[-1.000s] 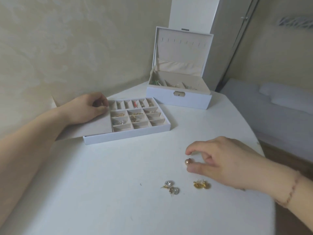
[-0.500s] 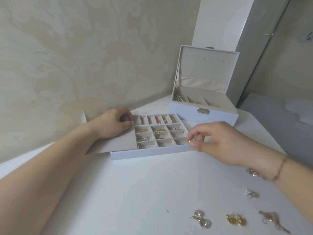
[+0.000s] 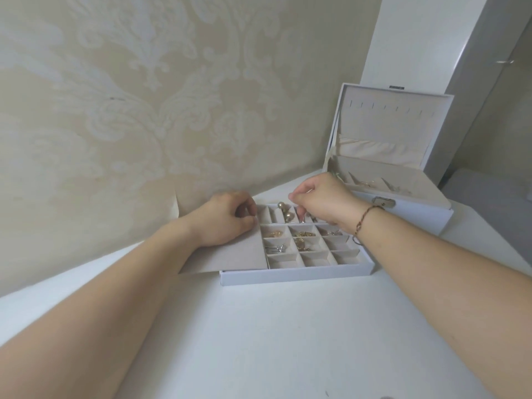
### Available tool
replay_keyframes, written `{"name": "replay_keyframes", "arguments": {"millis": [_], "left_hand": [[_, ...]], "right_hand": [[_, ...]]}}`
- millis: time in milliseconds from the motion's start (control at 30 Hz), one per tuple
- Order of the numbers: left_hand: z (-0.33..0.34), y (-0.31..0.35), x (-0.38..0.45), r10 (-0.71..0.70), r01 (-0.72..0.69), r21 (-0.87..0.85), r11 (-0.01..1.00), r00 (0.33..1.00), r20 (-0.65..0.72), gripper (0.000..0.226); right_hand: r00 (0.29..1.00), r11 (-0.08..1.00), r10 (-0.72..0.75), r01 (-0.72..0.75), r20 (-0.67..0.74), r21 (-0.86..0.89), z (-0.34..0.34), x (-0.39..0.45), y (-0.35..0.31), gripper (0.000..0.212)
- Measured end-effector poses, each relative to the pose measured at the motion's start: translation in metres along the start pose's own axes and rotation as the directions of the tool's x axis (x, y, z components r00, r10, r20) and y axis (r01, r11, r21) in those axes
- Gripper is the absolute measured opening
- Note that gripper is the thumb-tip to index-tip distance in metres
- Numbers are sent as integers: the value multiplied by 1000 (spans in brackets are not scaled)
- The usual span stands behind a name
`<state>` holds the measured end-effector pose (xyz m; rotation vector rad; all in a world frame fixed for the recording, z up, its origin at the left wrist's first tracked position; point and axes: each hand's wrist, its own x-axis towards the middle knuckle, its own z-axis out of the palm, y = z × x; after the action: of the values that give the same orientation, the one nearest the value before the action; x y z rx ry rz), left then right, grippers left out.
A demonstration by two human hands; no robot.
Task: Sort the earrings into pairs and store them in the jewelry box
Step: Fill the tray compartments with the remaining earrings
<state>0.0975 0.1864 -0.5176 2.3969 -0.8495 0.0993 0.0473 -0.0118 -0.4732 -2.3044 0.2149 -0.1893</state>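
- Right hand: over the back row of the divided tray, fingers curled downward, tips at a narrow back compartment. Whether anything is pinched between them, I cannot tell; the fingertips are partly hidden.
- Thin braided bracelet on the right wrist.
- Left hand: fingers curled, resting at the tray's back left corner on the grey flap that lies over the tray's left part. It holds the flap down; a true pinch is not discernible.
- Pearl earrings: two round pearl-coloured studs in a back-row compartment, just left of the right hand's fingertips.
- Gold earrings in the middle cell of the second row; further gold pieces in the cell to its left.
- Silver earrings in the third row, left cell; a gold ring-shaped piece in the cell beside it.
- Front row of cells: no contents visible.
- Jewelry box: white, lid upright and open, behind and to the right of the tray, near the right wrist. Small items inside, too indistinct to identify.
- Both rest on the white counter, against a patterned wall.
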Motion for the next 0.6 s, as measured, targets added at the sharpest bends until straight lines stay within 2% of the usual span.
{"name": "replay_keyframes", "arguments": {"millis": [67, 233, 367, 467, 600], "left_hand": [[0, -1, 0, -6, 6, 5, 1000, 1000, 5, 8], [0, 2, 0, -16, 16, 26, 1000, 1000, 19, 9], [3, 5, -1, -26, 25, 176, 984, 1000, 5, 29], [8, 8, 0, -35, 34, 285, 958, 999, -3, 42], [12, 6, 1, -74, 75, 274, 959, 997, -14, 48]], "right_hand": [[1000, 999, 1, -1, -2, 40, -2, -1, 1, 14], [996, 989, -83, 79, -29, -129, -15, -9, 17, 14], [985, 947, -169, 150, -45, -284, -39, -26, 27, 10], [973, 932, -219, 188, -69, -309, -62, -56, 41, 9], [978, 937, -199, 173, -57, -304, -98, -116, 73, 13]]}}
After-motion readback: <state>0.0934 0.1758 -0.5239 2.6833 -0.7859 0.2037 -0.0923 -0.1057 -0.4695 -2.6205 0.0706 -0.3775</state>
